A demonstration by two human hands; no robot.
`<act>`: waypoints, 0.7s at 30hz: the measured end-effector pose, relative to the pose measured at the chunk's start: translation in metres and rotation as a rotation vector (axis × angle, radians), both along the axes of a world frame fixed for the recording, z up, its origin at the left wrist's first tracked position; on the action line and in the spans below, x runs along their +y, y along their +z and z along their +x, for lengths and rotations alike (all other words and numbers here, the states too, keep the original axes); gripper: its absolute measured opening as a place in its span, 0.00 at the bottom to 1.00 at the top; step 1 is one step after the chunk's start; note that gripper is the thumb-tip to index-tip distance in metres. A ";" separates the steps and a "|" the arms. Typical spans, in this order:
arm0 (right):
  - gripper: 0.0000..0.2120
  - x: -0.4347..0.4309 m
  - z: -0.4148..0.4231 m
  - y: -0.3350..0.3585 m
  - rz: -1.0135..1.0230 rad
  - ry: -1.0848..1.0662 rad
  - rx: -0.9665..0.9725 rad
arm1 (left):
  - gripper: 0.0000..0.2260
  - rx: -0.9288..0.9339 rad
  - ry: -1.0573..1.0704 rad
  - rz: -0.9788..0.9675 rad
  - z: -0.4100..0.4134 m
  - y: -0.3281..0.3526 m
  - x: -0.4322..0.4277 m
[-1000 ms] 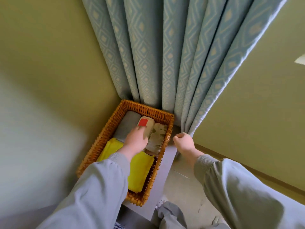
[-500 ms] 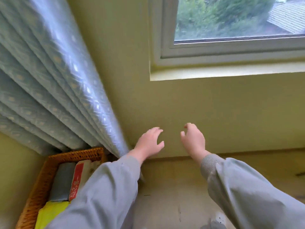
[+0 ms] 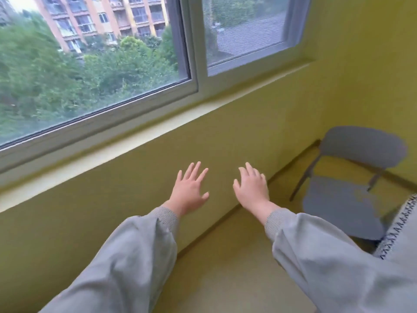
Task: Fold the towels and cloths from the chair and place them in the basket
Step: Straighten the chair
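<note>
Hands swinging away from basket toward chair, both empty.
The view is turning right: the basket, a second ago under the left hand (image 3: 189,190) with folded cloths inside, is now sitting out of view, and the window (image 3: 90,64) and wall (image 3: 225,136) are filling the frame. The left hand and right hand (image 3: 251,190) are hanging in the air side by side with fingers spread, gripping nothing, so the last piece seems delivered. The chair (image 3: 343,204) is coming into view at right, its seat looking bare through the blur. A grey trimmed cloth (image 3: 404,240) is lying at the right edge, just beside the seat, and may be the next piece to fold.
</note>
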State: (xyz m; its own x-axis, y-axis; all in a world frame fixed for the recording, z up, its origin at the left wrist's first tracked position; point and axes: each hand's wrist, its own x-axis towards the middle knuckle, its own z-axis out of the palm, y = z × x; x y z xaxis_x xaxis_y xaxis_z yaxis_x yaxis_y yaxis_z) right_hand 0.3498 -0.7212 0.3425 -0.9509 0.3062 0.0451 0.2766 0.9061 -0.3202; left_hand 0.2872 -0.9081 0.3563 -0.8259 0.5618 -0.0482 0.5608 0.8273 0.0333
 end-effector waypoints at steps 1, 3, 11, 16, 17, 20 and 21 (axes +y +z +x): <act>0.24 0.036 0.000 0.000 0.013 -0.044 -0.008 | 0.33 0.005 -0.022 0.009 -0.006 0.001 0.038; 0.24 0.094 0.003 0.001 0.019 -0.120 -0.028 | 0.33 0.009 -0.074 0.013 -0.010 0.002 0.101; 0.25 0.272 0.002 -0.009 -0.023 -0.392 -0.041 | 0.34 0.021 -0.329 0.002 -0.046 -0.009 0.294; 0.25 0.371 -0.027 -0.014 -0.026 -0.538 -0.025 | 0.34 -0.014 -0.468 0.036 -0.090 -0.020 0.410; 0.25 0.392 -0.035 -0.014 -0.016 -0.557 -0.027 | 0.34 -0.026 -0.491 0.052 -0.102 -0.022 0.434; 0.26 0.453 -0.062 -0.017 0.001 -0.627 -0.068 | 0.33 -0.074 -0.533 0.095 -0.138 -0.028 0.505; 0.26 0.471 -0.071 -0.017 0.001 -0.653 -0.083 | 0.33 -0.107 -0.537 0.100 -0.149 -0.029 0.527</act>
